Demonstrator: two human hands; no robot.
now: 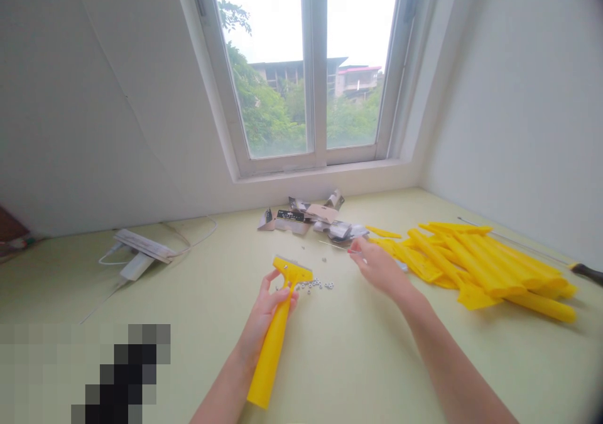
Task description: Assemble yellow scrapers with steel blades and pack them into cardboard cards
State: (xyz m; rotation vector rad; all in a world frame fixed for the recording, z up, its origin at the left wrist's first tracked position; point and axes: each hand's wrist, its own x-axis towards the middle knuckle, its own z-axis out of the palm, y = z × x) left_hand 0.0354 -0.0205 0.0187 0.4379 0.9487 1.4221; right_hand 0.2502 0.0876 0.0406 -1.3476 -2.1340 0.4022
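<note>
My left hand [269, 303] is wrapped round a yellow scraper [273, 348], its wide head tilted up and away from me and its long handle pointing back. A small screw [286, 267] shows on the head. Just beyond the fingertips lies a scatter of small metal nuts [316, 283]. My right hand [374, 264] reaches over the table, its fingers pinched at the end of a thin metal rod [333, 245]. A spot of red shows at those fingertips, and the rod's held end is hidden.
Several yellow scraper parts [499, 260] are piled on the right. Behind them lies a long screwdriver with a black handle [586, 273]. Opened card packages [292, 221] sit below the window. A power strip [144, 246] with cables is at the left.
</note>
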